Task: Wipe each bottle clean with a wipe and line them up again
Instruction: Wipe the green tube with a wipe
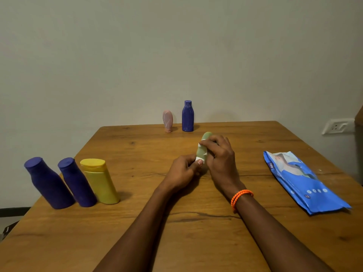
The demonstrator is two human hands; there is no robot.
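Green bottle (202, 150) is held up over the middle of the wooden desk (137, 222). Left hand (183, 170) pinches its white cap end. Right hand (220, 154) curls round it, pressing a white wipe (200, 144).

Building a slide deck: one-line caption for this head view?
Both hands wipe a green bottle with a white wipe, five bottles standing by.

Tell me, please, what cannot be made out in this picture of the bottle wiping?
- Green bottle, head view: its right side and base hidden by both hands.
- Wipe: mostly covered by the left hand and right hand.
- Pack: print too small and blurred to read beyond "mee".
- Pink bottle, far off: markings too small to read.
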